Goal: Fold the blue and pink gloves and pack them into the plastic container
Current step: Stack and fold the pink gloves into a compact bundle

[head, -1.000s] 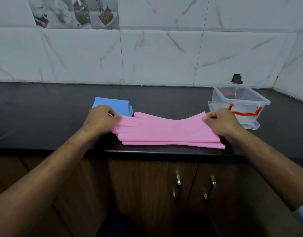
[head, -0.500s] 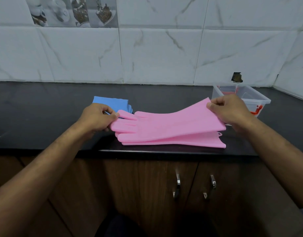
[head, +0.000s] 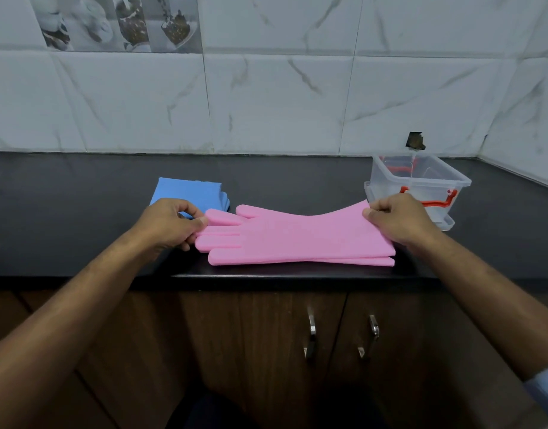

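Two pink gloves (head: 297, 236) lie stacked lengthwise on the black counter (head: 80, 212) near its front edge, fingers pointing left. My left hand (head: 170, 222) pinches the fingertips of the upper glove. My right hand (head: 396, 219) grips the cuff end, holding it slightly raised off the lower glove. A folded blue glove bundle (head: 189, 190) rests just behind my left hand. The clear plastic container (head: 421, 181) with orange clips stands open behind my right hand, on its lid.
White marble-look tiles (head: 266, 103) line the wall behind the counter and along the right corner. Brown cabinet doors with metal handles (head: 311, 335) sit below the counter edge.
My right hand lifted the cuff of the upper pink glove high half a second ago and has now lowered it back close to the lower glove. My left hand stayed on the fingertips.
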